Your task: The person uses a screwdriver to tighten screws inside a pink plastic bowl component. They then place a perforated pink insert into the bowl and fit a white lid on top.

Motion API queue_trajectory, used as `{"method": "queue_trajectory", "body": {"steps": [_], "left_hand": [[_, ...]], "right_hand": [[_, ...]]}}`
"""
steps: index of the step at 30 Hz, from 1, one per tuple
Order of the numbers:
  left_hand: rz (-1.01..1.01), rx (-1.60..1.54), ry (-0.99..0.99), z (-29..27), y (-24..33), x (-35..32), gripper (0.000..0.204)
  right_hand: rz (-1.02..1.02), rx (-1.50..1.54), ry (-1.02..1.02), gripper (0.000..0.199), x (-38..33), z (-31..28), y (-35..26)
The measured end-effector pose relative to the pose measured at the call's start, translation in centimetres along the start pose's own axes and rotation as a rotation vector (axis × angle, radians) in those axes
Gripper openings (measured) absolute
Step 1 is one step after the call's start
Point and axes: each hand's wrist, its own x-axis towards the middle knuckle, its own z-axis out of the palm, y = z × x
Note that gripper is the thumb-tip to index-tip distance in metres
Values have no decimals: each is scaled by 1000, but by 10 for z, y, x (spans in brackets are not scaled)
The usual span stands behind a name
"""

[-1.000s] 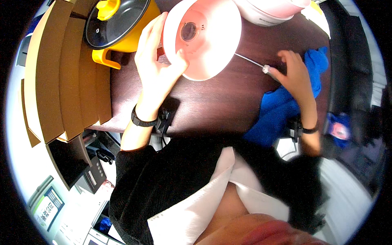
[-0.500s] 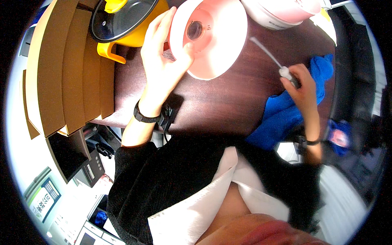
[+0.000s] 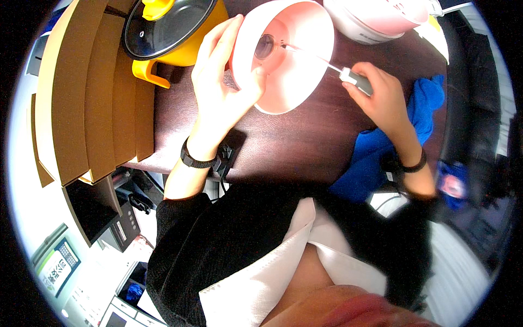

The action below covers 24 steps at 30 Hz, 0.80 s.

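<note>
Dark brown wooden tabletop (image 3: pixel 294 147), yellow pot with glass lid (image 3: pixel 163 27) at far left. Left hand (image 3: pixel 223 92) grips the tilted round pink-and-white appliance shell (image 3: pixel 289 60) by its rim. Right hand (image 3: pixel 381 98), closed on the thin grey-handled screwdriver (image 3: pixel 357 80), has swung up; tip now at the shell's centre fitting, so driving can start.

There is one view, from a fisheye camera on the person's head, looking steeply down at close range onto the dark desk (image 3: pixel 305 141). The chest and forearms enter from six o'clock, the hands sit toward twelve o'clock, and straight edges bow near the black round rim.
</note>
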Motion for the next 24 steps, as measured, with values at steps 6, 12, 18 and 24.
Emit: {"method": "queue_trajectory", "body": {"steps": [6, 12, 18, 24], "left_hand": [[61, 25, -7, 0, -2, 1, 65], [37, 7, -27, 0, 0, 0, 67], [63, -10, -55, 3, -5, -1, 69], [94, -69, -101, 7, 0, -1, 76]], "right_hand": [[63, 123, -20, 25, -3, 1, 0], [87, 183, -56, 24, -3, 1, -1], [89, 170, -82, 24, -3, -3, 0], [-56, -62, -62, 23, 11, -22, -8]]}}
